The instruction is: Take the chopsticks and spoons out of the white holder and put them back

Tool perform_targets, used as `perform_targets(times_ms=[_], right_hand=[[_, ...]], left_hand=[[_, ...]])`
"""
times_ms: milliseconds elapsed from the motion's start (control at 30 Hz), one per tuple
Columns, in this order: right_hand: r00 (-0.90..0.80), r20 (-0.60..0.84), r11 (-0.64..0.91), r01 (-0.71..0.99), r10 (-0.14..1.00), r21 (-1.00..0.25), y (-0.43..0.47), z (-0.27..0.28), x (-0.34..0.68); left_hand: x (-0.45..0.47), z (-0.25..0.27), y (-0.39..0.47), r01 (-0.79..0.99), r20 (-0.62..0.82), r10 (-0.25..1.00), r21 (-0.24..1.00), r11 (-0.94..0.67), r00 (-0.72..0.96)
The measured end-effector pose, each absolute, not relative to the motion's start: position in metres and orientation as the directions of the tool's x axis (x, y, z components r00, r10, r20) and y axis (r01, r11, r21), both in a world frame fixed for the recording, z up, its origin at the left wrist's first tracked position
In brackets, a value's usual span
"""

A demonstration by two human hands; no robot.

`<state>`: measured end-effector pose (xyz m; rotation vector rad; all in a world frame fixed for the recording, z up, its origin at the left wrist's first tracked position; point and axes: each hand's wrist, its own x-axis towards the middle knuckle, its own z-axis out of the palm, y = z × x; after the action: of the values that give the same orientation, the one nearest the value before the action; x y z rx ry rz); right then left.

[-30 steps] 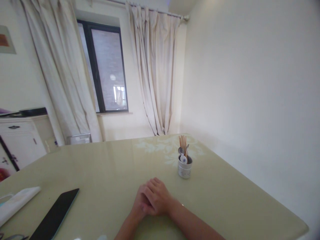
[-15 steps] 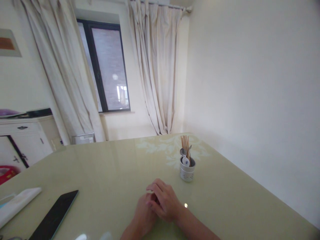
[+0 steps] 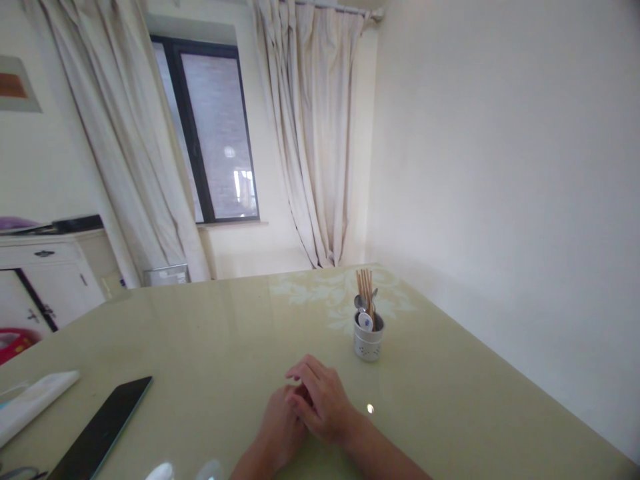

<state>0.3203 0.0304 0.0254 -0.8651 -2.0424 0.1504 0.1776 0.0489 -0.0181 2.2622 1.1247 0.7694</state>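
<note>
My two hands rest together low in the middle of the head view, on the pale green glossy table (image 3: 215, 347). My right hand (image 3: 323, 400) lies over my left hand (image 3: 283, 420), its bent fingers and thumb closed about the left's knuckles. The left hand's fingers are mostly hidden beneath it. Nothing else shows in either hand. Beyond them, a little to the right, stands a pale pierced metal cup (image 3: 369, 348). It holds several wooden chopsticks (image 3: 366, 288) and some spoons (image 3: 366, 322), one with a round white end facing me.
A dark flat tablet-like slab (image 3: 103, 427) lies at the left, beside a long white object (image 3: 37, 403). A white cabinet (image 3: 55, 273), a window (image 3: 217, 133) and curtains (image 3: 320, 133) stand beyond the table. A plain wall (image 3: 500, 167) runs along the right.
The view has shifted slightly, so the cup and hands appear a little further left. My right fingers look slightly more raised over the left hand. The cup stays put on the table.
</note>
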Motion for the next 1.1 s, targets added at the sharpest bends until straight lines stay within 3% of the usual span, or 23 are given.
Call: perform_targets(times_ms=[800,900,1000,1033,1100], right_hand=[[-0.327,0.745,0.770,0.517,0.581,-0.374,0.029,0.029,0.324],[-0.147,0.846,0.740,0.576,0.512,-0.348,0.035,0.035,0.345],[0.225,0.909,0.630,0.662,0.350,-0.406,0.050,0.046,0.384],[0.337,0.892,0.588,0.670,0.302,-0.453,0.056,0.049,0.398],[0.643,0.733,0.460,0.594,0.221,-0.660,0.069,0.052,0.425]], left_hand=[[0.178,-0.006,0.045,0.548,0.266,0.833,0.650,-0.526,0.484],[0.181,-0.006,0.044,0.593,0.264,0.862,0.637,-0.493,0.433],[0.184,-0.008,0.044,0.641,0.283,0.870,0.591,-0.490,0.404],[0.185,-0.009,0.045,0.643,0.291,0.871,0.589,-0.489,0.396],[0.186,-0.011,0.045,0.639,0.294,0.877,0.603,-0.478,0.379]])
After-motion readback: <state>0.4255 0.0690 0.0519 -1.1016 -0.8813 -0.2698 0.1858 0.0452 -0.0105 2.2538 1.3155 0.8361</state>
